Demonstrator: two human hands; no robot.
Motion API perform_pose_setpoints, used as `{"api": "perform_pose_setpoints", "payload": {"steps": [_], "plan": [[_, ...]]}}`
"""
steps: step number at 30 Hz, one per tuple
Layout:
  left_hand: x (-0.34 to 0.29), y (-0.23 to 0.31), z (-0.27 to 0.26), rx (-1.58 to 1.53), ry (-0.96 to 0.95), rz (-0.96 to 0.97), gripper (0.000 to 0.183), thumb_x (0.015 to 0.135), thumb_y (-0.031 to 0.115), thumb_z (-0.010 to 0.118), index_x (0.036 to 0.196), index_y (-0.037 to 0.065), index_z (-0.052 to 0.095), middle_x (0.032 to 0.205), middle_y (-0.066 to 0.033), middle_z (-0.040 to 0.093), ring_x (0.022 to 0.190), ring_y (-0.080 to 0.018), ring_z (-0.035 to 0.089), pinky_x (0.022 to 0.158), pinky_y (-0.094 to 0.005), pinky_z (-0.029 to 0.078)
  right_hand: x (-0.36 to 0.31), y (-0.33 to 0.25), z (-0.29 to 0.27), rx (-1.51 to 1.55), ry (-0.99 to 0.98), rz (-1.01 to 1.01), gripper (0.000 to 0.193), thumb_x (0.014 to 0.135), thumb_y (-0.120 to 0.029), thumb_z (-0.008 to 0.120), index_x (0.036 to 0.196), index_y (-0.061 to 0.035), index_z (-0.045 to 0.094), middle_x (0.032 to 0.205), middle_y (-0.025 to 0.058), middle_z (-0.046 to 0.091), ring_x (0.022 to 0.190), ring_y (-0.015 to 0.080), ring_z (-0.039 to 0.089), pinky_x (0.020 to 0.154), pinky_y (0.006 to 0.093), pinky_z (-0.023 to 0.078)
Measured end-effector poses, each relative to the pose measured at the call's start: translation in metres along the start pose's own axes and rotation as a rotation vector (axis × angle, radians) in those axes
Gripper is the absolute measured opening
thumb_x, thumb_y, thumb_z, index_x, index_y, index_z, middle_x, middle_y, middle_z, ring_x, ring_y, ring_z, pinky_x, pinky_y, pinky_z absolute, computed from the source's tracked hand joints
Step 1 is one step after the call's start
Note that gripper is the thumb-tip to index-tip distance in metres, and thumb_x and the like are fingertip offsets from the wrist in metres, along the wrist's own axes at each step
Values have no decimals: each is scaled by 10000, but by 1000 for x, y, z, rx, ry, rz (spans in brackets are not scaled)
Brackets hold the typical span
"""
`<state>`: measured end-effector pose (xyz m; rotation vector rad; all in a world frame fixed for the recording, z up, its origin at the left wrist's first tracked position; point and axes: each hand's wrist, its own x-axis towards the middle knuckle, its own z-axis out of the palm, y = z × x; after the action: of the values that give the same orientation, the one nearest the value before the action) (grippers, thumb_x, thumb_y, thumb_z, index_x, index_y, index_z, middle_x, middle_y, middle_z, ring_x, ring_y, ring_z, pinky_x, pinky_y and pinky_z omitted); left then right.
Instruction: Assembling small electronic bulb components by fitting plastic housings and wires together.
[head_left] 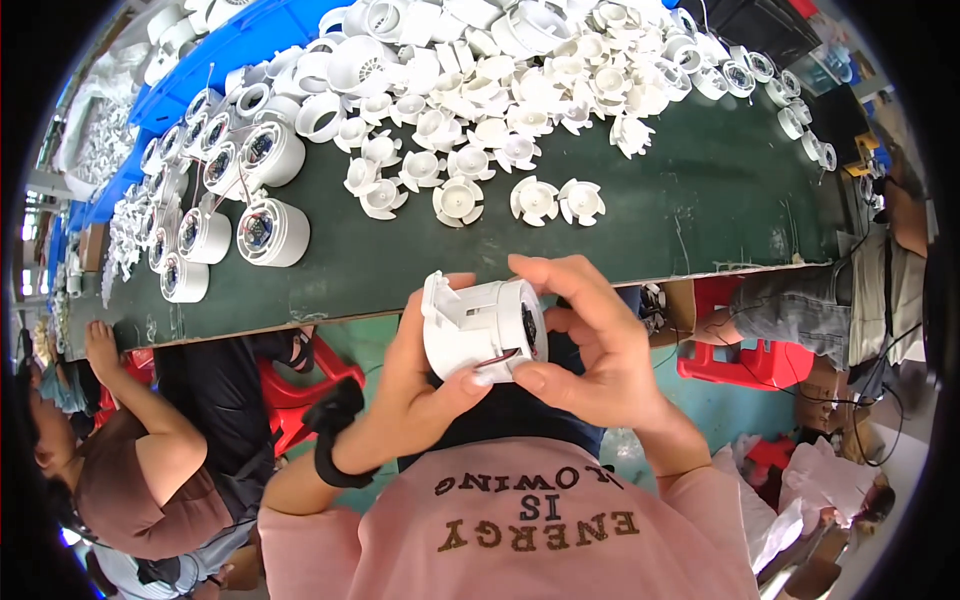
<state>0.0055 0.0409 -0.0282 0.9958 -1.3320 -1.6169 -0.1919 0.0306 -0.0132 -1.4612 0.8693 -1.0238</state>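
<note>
Between my two hands, just off the table's near edge, is a white cylindrical plastic fan housing (470,335) lying on its side. A small clip-like tab sticks up at its left end, and a dark part shows inside its right end. My left hand (425,385) is wrapped round the left side, with the thumb by a thin dark red wire at a slot low on the housing. My right hand (595,345) grips the right end, forefinger over the top and thumb at the lower rim. Its inner fingers are partly hidden behind the housing.
Loose white fan impellers (458,201) and rings are heaped on the green table (640,235). Wired white motor housings (272,232) stand at the left, others at far right. Blue bins (190,75) line the back left. A co-worker's hand (100,350) rests at the left edge; red stools (745,365) stand below.
</note>
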Motion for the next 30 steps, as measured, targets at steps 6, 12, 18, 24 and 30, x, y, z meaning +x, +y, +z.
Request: {"api": "perform_pose_setpoints", "payload": {"steps": [6,12,18,24,30], "plan": [[-1,-11,3,-17,56,225,729,821,286,714,1342,-26,310,1189,-128,482,1051,-194,509,911,-331,413,-7,7,0,-218,-36,-41,674,796,-304,727,1288,54,439,1019,123,499,847,182,552,695,284,494],[2,-24,-12,289,-45,455,837,717,326,812,1314,-19,339,1174,-166,466,1002,-268,510,852,-368,425,-10,11,9,-210,-10,-30,701,832,-425,670,1287,49,426,1001,114,506,814,172,537,662,279,471],[0,-29,-14,516,-100,613,817,664,279,845,1293,27,389,1174,-192,465,987,-338,511,844,-399,437,-13,17,10,-168,-32,11,606,908,-431,566,1265,40,435,986,98,513,785,151,501,672,271,443],[12,-19,-9,380,-124,593,777,679,290,833,1276,20,414,1173,-180,464,1016,-338,508,880,-401,425,-12,3,0,40,-78,129,705,915,-552,467,1307,25,367,1162,99,458,1029,183,537,855,304,452],[24,-7,2,445,-24,374,788,809,218,719,1404,-27,264,1264,-166,370,1088,-252,487,930,-358,403,-13,10,-6,-192,66,-27,765,730,-143,796,1341,0,358,1174,121,499,915,198,569,795,321,482]]}}
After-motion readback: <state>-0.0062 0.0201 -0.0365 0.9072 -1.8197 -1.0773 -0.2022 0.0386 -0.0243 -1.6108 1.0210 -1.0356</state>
